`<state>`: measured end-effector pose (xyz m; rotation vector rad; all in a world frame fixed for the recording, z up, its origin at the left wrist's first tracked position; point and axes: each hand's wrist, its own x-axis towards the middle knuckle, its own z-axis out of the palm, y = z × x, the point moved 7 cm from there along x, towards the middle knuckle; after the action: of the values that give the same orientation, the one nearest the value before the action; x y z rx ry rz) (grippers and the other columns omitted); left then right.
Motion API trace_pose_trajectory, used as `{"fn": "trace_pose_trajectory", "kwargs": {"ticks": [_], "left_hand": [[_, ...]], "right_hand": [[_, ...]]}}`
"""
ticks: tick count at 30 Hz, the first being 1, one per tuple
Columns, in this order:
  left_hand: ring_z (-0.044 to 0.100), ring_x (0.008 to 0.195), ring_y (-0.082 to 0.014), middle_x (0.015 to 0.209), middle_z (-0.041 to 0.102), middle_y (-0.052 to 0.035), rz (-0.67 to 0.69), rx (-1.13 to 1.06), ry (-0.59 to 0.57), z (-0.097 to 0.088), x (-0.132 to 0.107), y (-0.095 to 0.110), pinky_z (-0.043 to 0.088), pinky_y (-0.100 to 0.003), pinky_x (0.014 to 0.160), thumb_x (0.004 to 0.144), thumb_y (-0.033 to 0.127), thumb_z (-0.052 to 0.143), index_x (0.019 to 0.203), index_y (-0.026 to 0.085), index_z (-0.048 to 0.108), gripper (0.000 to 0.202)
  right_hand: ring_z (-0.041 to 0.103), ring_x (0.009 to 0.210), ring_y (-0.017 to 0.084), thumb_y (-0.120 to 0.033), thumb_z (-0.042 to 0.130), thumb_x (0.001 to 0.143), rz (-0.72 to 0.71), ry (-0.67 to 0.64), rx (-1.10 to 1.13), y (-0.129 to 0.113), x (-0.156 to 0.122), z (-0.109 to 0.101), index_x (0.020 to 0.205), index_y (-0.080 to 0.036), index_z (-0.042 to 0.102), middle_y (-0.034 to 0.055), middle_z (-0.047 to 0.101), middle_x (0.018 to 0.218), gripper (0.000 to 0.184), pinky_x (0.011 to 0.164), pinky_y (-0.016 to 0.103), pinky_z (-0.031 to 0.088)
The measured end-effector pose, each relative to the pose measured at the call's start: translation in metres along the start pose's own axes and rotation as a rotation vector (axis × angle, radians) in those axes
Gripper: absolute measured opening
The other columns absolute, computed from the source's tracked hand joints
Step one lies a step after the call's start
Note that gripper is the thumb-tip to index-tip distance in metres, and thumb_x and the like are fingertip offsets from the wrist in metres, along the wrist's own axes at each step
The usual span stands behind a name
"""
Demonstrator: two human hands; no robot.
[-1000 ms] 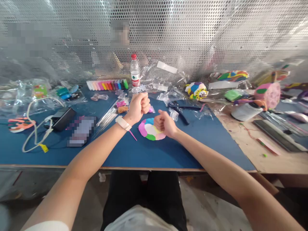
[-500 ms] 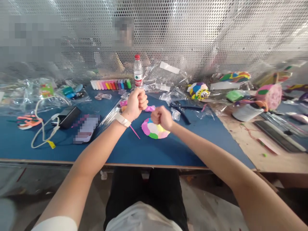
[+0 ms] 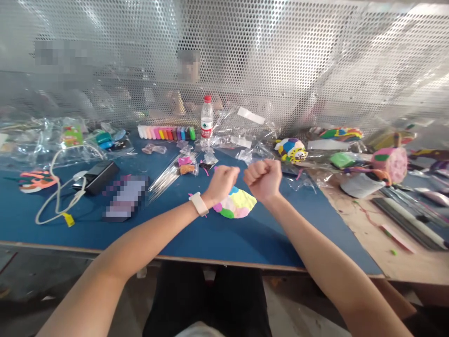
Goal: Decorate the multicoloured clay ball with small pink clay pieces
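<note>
"Fingers of the left hand (image 3: 220, 186) and right hand (image 3: 264, 181) are sitting curled into fists. Gripping anything?"
"Nothing's showing; I cannot tell what the palms are hiding."
"And the patchwork piece (image 3: 237, 206)?"
"Lying on the blue tabletop (image 3: 213, 243), five o'clock from the nearer left hand, eight from the right. Its visible length is running nine to three, showing yellow, pale pink, green, blue, magenta."
</note>
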<state>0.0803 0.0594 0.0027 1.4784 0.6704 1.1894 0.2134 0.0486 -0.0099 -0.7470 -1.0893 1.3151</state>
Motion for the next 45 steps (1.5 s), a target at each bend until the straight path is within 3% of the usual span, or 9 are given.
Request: {"fn": "trace_pose_trajectory", "kwargs": {"ticks": [4, 9, 13, 21, 26, 28, 31, 37, 45], "left_hand": [[0.019, 0.050, -0.0109, 0.053, 0.018, 0.0066, 0.060, -0.093, 0.092, -0.025, 0.011, 0.005, 0.022, -0.030, 0.051, 0.106, 0.060, 0.045, 0.063, 0.026, 0.021, 0.059], [0.027, 0.058, -0.0117, 0.056, 0.029, 0.0043, -0.017, 0.178, -0.162, 0.021, -0.013, -0.044, 0.021, -0.034, 0.059, 0.098, 0.042, 0.059, 0.056, 0.024, 0.032, 0.053], [0.024, 0.056, -0.0127, 0.055, 0.025, 0.0036, 0.067, 0.100, -0.212, 0.038, -0.030, -0.024, 0.021, -0.035, 0.060, 0.103, 0.044, 0.046, 0.057, 0.025, 0.027, 0.053], [0.022, 0.048, -0.0110, 0.053, 0.024, 0.0053, 0.212, 0.005, 0.070, -0.029, 0.007, 0.030, 0.020, -0.032, 0.054, 0.106, 0.061, 0.050, 0.060, 0.026, 0.025, 0.063], [0.054, 0.070, -0.0207, 0.065, 0.053, -0.0046, 0.287, 0.859, 0.082, -0.090, 0.036, 0.026, 0.040, -0.034, 0.071, 0.103, 0.035, 0.057, 0.064, 0.024, 0.045, 0.042], [0.065, 0.097, -0.0302, 0.092, 0.071, -0.0136, 0.230, 1.225, 0.052, -0.113, 0.043, 0.010, 0.048, -0.039, 0.087, 0.101, 0.027, 0.056, 0.086, 0.020, 0.064, 0.018], [0.064, 0.123, -0.0351, 0.128, 0.074, -0.0202, 0.068, 1.429, -0.059, -0.139, 0.050, -0.018, 0.049, -0.047, 0.108, 0.102, 0.028, 0.054, 0.119, 0.015, 0.070, 0.027], [0.057, 0.143, -0.0353, 0.148, 0.069, -0.0144, 0.072, 1.368, -0.384, -0.147, 0.044, -0.031, 0.041, -0.048, 0.127, 0.089, 0.040, 0.071, 0.135, 0.018, 0.072, 0.050], [0.056, 0.147, -0.0388, 0.153, 0.065, -0.0183, 0.202, 1.450, -0.330, -0.154, 0.023, -0.034, 0.047, -0.057, 0.125, 0.104, 0.031, 0.059, 0.117, 0.017, 0.081, 0.029]], "right_hand": [[0.011, 0.051, 0.013, -0.054, 0.058, 0.095, 0.196, 0.055, -0.010, 0.054, 0.005, -0.011, 0.063, -0.028, 0.018, -0.0066, 0.014, 0.058, 0.057, 0.044, 0.031, 0.011], [0.012, 0.053, 0.015, -0.051, 0.051, 0.101, -0.087, 0.090, 0.135, 0.000, 0.004, -0.021, 0.066, -0.027, 0.016, -0.0050, 0.013, 0.060, 0.055, 0.046, 0.033, 0.020], [0.014, 0.052, 0.015, -0.056, 0.051, 0.102, -0.182, 0.129, 0.066, -0.023, 0.004, -0.005, 0.066, -0.026, 0.014, -0.0044, 0.012, 0.061, 0.059, 0.046, 0.033, 0.024], [0.011, 0.049, 0.010, -0.053, 0.062, 0.092, 0.241, 0.007, -0.066, 0.085, 0.018, 0.020, 0.063, -0.027, 0.020, -0.0078, 0.013, 0.059, 0.057, 0.044, 0.028, 0.009], [0.011, 0.052, 0.010, -0.041, 0.059, 0.093, 0.206, -0.019, -0.070, 0.080, 0.014, 0.012, 0.061, -0.027, 0.024, -0.0075, 0.015, 0.060, 0.049, 0.046, 0.029, 0.008], [0.011, 0.053, 0.011, -0.042, 0.059, 0.095, 0.155, -0.038, -0.036, 0.069, 0.012, 0.013, 0.061, -0.027, 0.023, -0.0072, 0.015, 0.061, 0.052, 0.047, 0.029, 0.010], [0.014, 0.053, 0.012, -0.049, 0.057, 0.099, 0.066, -0.099, 0.059, 0.049, 0.009, 0.019, 0.063, -0.027, 0.020, -0.0064, 0.015, 0.061, 0.056, 0.048, 0.030, 0.016], [0.010, 0.049, 0.010, -0.050, 0.063, 0.092, 0.284, -0.278, -0.036, 0.071, -0.002, 0.043, 0.058, -0.028, 0.019, -0.0073, 0.015, 0.056, 0.060, 0.046, 0.031, 0.009], [0.015, 0.050, 0.010, -0.051, 0.062, 0.096, 0.201, -0.289, -0.048, 0.079, -0.003, 0.039, 0.059, -0.027, 0.023, -0.0078, 0.019, 0.056, 0.058, 0.049, 0.031, 0.011]]}}
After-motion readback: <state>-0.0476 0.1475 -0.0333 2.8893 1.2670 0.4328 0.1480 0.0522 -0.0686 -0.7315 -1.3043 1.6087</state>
